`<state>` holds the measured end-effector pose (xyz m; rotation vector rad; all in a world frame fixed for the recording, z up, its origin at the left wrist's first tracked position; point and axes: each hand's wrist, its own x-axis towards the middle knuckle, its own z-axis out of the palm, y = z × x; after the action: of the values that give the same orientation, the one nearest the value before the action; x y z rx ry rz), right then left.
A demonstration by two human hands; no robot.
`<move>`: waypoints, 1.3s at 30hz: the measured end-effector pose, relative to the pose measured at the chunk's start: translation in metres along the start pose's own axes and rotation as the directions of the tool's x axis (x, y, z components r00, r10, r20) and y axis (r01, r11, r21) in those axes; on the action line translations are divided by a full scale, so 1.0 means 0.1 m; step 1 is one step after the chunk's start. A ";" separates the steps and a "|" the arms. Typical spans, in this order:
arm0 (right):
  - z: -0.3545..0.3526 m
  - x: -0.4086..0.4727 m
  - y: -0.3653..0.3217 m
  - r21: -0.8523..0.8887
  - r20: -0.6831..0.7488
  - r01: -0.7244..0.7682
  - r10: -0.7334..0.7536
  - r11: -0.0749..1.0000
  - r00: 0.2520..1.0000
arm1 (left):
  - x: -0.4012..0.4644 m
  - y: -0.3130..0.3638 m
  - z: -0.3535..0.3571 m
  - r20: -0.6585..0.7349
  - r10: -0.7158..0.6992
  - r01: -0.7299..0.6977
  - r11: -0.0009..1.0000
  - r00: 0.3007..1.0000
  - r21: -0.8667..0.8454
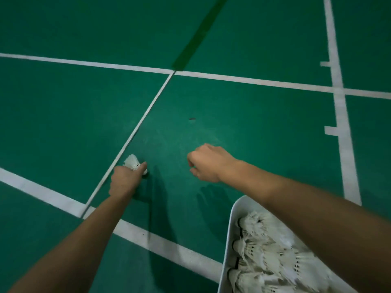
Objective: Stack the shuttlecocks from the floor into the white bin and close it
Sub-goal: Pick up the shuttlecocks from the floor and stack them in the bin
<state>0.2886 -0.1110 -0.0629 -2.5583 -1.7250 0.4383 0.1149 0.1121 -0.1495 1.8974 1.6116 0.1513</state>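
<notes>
A white feathered shuttlecock (132, 162) is gripped by my left hand (124, 181) low over the green court floor, feathers pointing up and left. My right hand (208, 163) hovers to the right of it with fingers curled in and nothing visible inside. The white bin (229, 246) stands open at the bottom right, under my right forearm. Inside it lie several white shuttlecocks (262, 250) packed in rows, partly hidden by the arm. No lid is in view.
The green court floor (243, 127) carries white boundary lines (249, 81) crossing left to right and along the right side. A thin seam runs diagonally beside my left hand. A small dark speck (192, 119) lies on the floor ahead.
</notes>
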 end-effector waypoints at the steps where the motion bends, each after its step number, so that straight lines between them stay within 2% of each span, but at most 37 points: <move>1: 0.04 0.04 -0.03 0.015 0.003 0.010 -0.010 1.000 1.000 | 0.09 -0.05 0.04 0.005 -0.020 0.021 0.999 1.000 -0.029; 7: 0.12 0.10 -0.09 0.049 0.041 0.053 -0.055 0.997 0.998 | 0.20 -0.08 0.17 0.029 -0.027 0.027 1.000 0.999 0.012; 10: 0.06 0.04 -0.08 0.085 0.052 0.048 -0.053 0.995 0.997 | 0.09 -0.03 0.20 0.037 0.061 -0.058 0.995 0.997 -0.078; 13: -0.06 -0.09 -0.02 0.148 0.033 0.011 -0.016 0.989 0.999 | -0.22 0.14 0.19 0.037 0.229 -0.217 0.955 0.973 -0.204; 16: -0.20 -0.31 0.04 0.248 -0.091 -0.037 0.062 0.968 0.994 | -0.64 0.36 0.09 0.069 0.442 -0.406 0.867 0.894 -0.290; 19: -0.36 -0.68 0.05 0.381 -0.305 -0.028 0.155 0.924 0.940 | -1.12 0.57 -0.12 0.075 0.631 -0.563 0.733 0.772 -0.381; 22: -0.49 -1.14 0.07 0.373 -0.485 0.034 0.163 0.927 0.859 | -1.63 0.77 -0.35 0.088 0.771 -0.683 0.606 0.631 -0.408; 24: -0.55 -1.48 0.09 0.351 -0.553 0.019 0.191 0.936 0.811 | -1.96 0.85 -0.46 0.112 0.810 -0.711 0.563 0.575 -0.422; 27: -0.57 -2.05 0.10 0.280 -0.604 -0.031 0.201 0.959 0.771 | -2.39 0.89 -0.51 0.136 0.858 -0.766 0.505 0.495 -0.398; 30: -0.47 -2.62 0.05 0.352 -0.571 -0.089 0.289 0.932 0.769 | -2.79 0.92 -0.44 0.217 0.881 -0.785 0.473 0.421 -0.399; 32: -0.34 -2.96 0.02 0.404 -0.565 -0.158 0.382 0.901 0.731 | -3.02 0.95 -0.37 0.326 0.851 -0.758 0.518 0.411 -0.396; 35: -0.10 -3.33 0.02 0.487 -0.517 -0.296 0.544 0.822 0.660 | -3.23 0.94 -0.18 0.468 0.798 -0.785 0.546 0.380 -0.293; 37: 0.05 -3.46 0.05 0.549 -0.443 -0.377 0.642 0.746 0.626 | -3.28 0.93 -0.04 0.563 0.733 -0.811 0.558 0.383 -0.175; 39: 0.18 -3.46 0.07 0.550 -0.380 -0.451 0.692 0.703 0.614 | -3.28 0.92 0.13 0.658 0.622 -0.826 0.564 0.424 -0.001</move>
<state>0.1704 -0.4319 -0.0059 -2.4936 -0.4878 -0.0025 0.1196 -0.1994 -0.0100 2.4687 0.2692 -0.3647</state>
